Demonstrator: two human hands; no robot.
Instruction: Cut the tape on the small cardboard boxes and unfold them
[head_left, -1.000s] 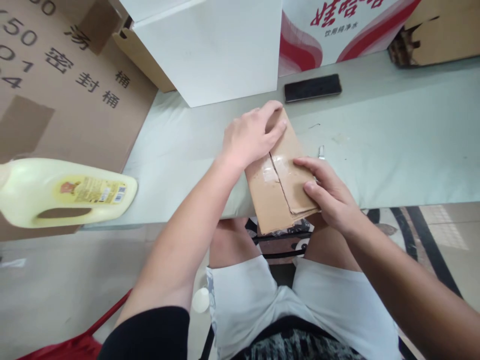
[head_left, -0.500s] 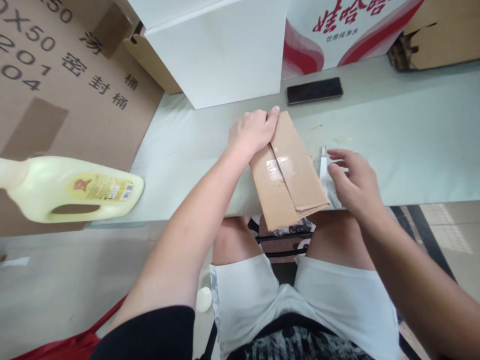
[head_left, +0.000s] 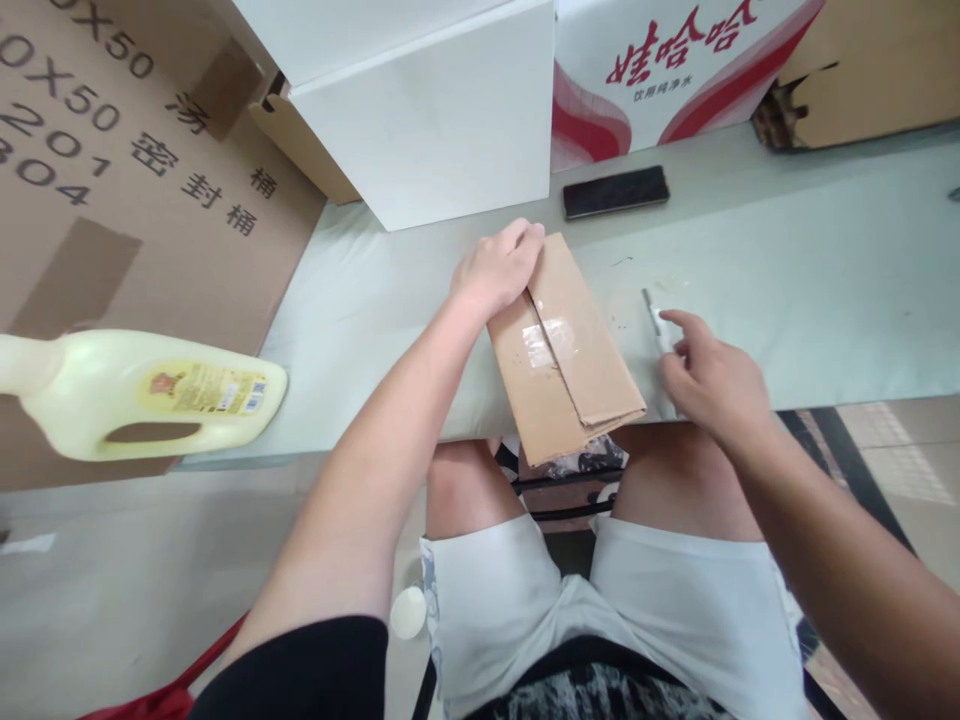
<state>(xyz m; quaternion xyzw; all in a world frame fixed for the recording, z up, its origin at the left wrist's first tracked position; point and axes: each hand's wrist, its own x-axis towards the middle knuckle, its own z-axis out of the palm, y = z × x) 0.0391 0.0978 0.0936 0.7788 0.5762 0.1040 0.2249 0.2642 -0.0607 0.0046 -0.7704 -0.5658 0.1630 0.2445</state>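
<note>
A small cardboard box (head_left: pixel 574 340), with clear tape across its middle seam, lies slanted on the table and its near end juts past the front edge. My left hand (head_left: pixel 501 265) is closed around the far left corner of this box. To the right of it, my right hand (head_left: pixel 712 380) grips a slim white utility knife (head_left: pixel 660 325), thumb and fingers along its handle. The knife's narrow metal tip points away from me, apart from the box. Its rear part is hidden under my palm.
A black phone (head_left: pixel 616 192) lies behind the cardboard box. White boxes (head_left: pixel 442 120) and a red-and-white carton (head_left: pixel 667 80) stand at the back. On the left are a large printed carton (head_left: pixel 150 230) and a pale yellow bottle (head_left: pixel 165 390). The table's front edge (head_left: pixel 315 452) runs above my knees.
My right hand has closed on the utility knife, whose tip has tilted to the left. My left hand stays on the box. The view has shifted slightly.
</note>
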